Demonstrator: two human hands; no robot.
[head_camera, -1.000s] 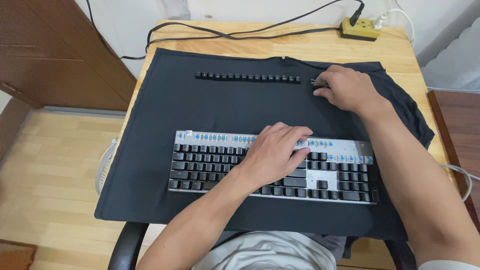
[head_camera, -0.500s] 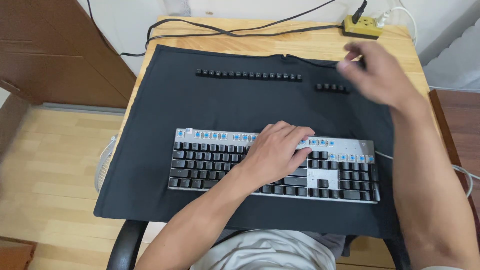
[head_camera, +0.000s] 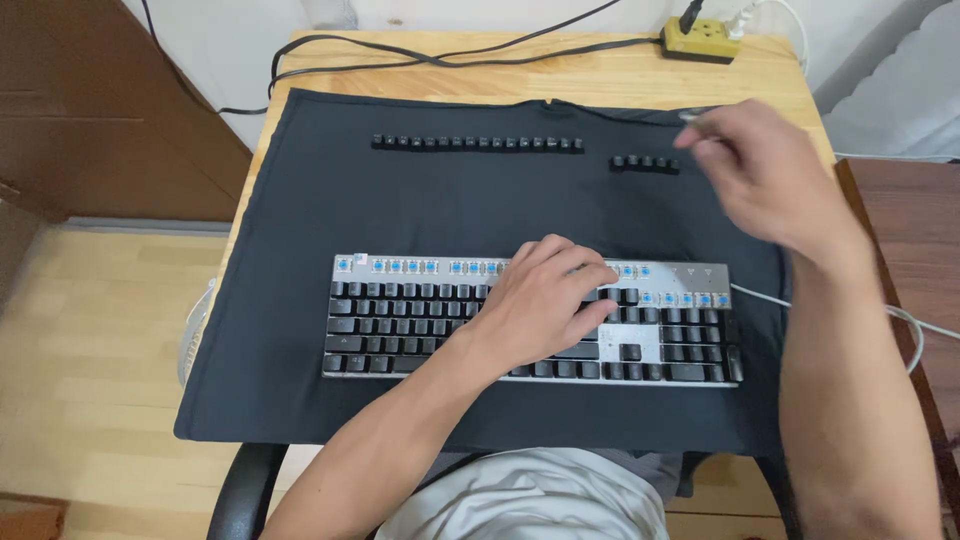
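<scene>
Steadied the mechanical keyboard (head_camera: 530, 320) mid-cloth under the flat, spread left hand (head_camera: 545, 300); right hand (head_camera: 770, 180), blurred beyond it near the short keycap row (head_camera: 645, 162), grip unreadable, best kept slow.

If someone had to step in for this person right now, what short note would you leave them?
Left hand: resting flat on the keyboard, steadying it.
Right hand: raised above the black cloth, blurred; it seems to pinch a thin metal tool, hard to tell.
Done: the keyboard's top row is stripped to blue switches. Removed keycaps lie in a long row and a short row at the cloth's far side.
Left: all lower rows mostly have their caps on.
</scene>
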